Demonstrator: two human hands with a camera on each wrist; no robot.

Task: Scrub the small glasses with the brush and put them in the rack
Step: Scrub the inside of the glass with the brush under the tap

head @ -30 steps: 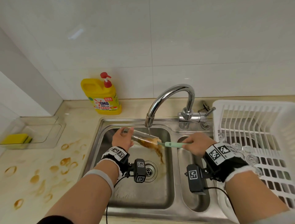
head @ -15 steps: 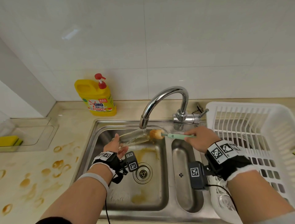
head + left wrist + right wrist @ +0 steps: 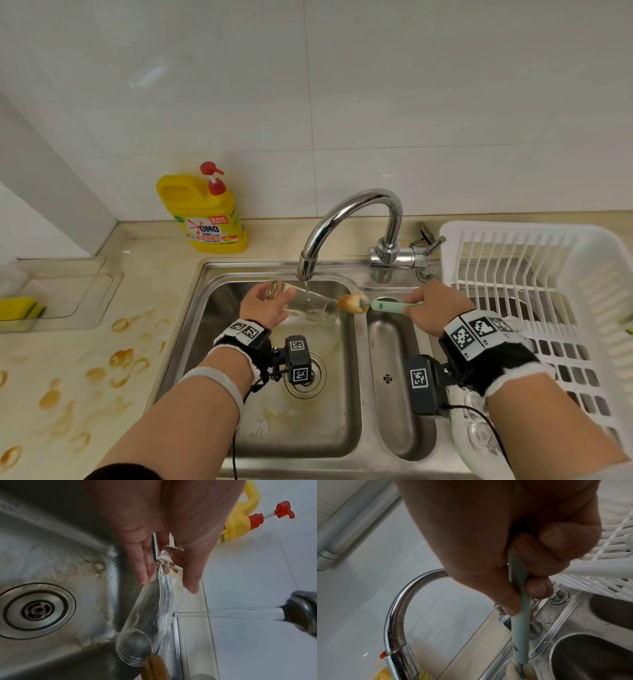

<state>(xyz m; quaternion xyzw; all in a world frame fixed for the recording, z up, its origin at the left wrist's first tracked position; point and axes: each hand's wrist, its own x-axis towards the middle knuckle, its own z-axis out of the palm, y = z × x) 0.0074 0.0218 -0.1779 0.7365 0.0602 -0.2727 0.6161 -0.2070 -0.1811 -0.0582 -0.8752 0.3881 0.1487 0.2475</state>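
Bottle (image 3: 205,219) is showing bright yellow with a red pump, brush (image 3: 383,305) is sporting a mint-green handle and tan sponge head, rack (image 3: 534,274) is looking plain white, sink (image 3: 212,308) is gleaming steel-grey, and table (image 3: 68,359) is wearing brown ring stains on beige.

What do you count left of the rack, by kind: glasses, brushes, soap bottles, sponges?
Glass, held by the left hand under the tap: 1
Brush, held by the right hand: 1
Yellow soap bottle: 1
Yellow sponge: 1
Total: 4
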